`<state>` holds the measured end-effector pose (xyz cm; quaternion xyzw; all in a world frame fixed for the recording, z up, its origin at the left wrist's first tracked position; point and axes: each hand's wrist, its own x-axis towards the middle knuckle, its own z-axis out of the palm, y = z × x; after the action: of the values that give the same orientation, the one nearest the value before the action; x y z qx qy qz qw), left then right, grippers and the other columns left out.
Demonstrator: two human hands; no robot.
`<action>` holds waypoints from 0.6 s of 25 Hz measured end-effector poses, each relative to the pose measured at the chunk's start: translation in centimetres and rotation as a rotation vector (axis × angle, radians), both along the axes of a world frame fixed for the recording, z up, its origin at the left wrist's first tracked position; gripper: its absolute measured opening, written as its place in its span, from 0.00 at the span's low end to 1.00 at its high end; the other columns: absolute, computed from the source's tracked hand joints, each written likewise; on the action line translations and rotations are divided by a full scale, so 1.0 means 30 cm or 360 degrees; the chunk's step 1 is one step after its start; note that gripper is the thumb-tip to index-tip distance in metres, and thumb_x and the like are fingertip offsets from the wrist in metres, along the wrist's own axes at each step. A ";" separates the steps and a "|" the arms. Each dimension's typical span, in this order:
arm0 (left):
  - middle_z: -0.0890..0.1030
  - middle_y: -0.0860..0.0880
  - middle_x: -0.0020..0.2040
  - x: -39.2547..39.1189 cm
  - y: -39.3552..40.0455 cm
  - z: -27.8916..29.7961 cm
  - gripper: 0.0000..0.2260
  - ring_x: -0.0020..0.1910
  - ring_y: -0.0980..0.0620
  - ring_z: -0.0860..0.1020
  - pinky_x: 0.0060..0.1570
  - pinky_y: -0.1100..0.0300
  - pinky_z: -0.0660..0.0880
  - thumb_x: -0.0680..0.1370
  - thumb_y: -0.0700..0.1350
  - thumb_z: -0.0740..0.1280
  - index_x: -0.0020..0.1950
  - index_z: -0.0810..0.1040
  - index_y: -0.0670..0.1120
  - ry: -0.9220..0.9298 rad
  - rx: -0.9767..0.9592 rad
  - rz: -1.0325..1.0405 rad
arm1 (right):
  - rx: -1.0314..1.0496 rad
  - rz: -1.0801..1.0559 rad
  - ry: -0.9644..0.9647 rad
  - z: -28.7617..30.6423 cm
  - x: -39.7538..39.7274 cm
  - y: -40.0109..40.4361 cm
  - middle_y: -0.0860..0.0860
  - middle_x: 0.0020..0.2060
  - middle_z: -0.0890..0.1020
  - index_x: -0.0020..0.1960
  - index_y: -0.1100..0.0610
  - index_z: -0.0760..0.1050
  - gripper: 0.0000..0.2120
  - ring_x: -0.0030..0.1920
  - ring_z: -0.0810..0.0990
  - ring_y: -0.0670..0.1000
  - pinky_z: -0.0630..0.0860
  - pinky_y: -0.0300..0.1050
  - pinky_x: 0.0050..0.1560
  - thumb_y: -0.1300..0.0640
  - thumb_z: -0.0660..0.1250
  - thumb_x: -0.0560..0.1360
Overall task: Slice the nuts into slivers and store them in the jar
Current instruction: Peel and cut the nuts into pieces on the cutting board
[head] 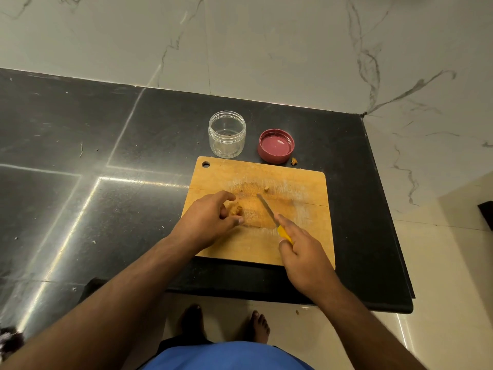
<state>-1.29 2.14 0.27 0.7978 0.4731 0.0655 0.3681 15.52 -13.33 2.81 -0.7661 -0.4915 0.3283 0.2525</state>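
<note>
A wooden cutting board (pixel 301 188) lies on the black counter. My left hand (pixel 210 220) curls its fingers and thumb round a small pile of brown nut pieces (pixel 236 209) on the board. My right hand (pixel 301 252) grips the yellow handle of a small knife (pixel 266 209), forefinger along its back, blade flat and pointing up-left, just right of the nuts. One loose nut bit (pixel 266 188) sits farther back on the board. A clear jar (pixel 227 134) stands open behind the board, almost nothing in it.
A dark red lid (pixel 276 146) lies upside down right of the jar, with a nut crumb (pixel 294 162) beside it. The black counter (pixel 106 145) ends just right of the board and just below it. Marble wall behind; my bare feet show on the floor.
</note>
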 end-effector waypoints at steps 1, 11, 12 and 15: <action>0.76 0.56 0.47 -0.002 0.004 0.002 0.27 0.45 0.56 0.75 0.42 0.62 0.71 0.75 0.56 0.73 0.73 0.70 0.55 0.0021 -0.0013 -0.0061 | 0.0007 0.0011 0.0035 -0.006 -0.014 -0.005 0.44 0.72 0.69 0.77 0.44 0.61 0.24 0.63 0.68 0.38 0.65 0.29 0.61 0.57 0.58 0.83; 0.78 0.53 0.45 0.034 0.038 0.014 0.27 0.44 0.54 0.76 0.38 0.63 0.70 0.75 0.50 0.75 0.72 0.71 0.55 0.0170 -0.0111 -0.0230 | 0.0002 0.0018 0.0095 -0.001 -0.050 0.018 0.44 0.73 0.68 0.77 0.45 0.61 0.24 0.68 0.67 0.40 0.67 0.35 0.68 0.57 0.58 0.83; 0.78 0.54 0.45 0.039 0.033 0.010 0.27 0.43 0.55 0.76 0.37 0.63 0.69 0.74 0.52 0.76 0.71 0.71 0.54 0.0172 -0.0105 -0.0184 | 0.0011 0.0003 0.0080 0.006 -0.048 0.019 0.44 0.73 0.68 0.77 0.45 0.61 0.24 0.69 0.67 0.40 0.66 0.36 0.69 0.57 0.58 0.83; 0.76 0.55 0.44 0.048 0.020 0.000 0.28 0.42 0.56 0.75 0.35 0.63 0.67 0.72 0.55 0.76 0.69 0.71 0.53 0.0160 -0.0069 -0.0105 | 0.0049 -0.0021 0.0057 0.021 -0.048 0.009 0.44 0.73 0.68 0.77 0.46 0.61 0.24 0.66 0.65 0.36 0.63 0.32 0.66 0.58 0.58 0.83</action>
<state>0.15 2.73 0.28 0.8071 0.4657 0.0029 0.3631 14.08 -13.06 3.44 -0.7594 -0.4867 0.3327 0.2752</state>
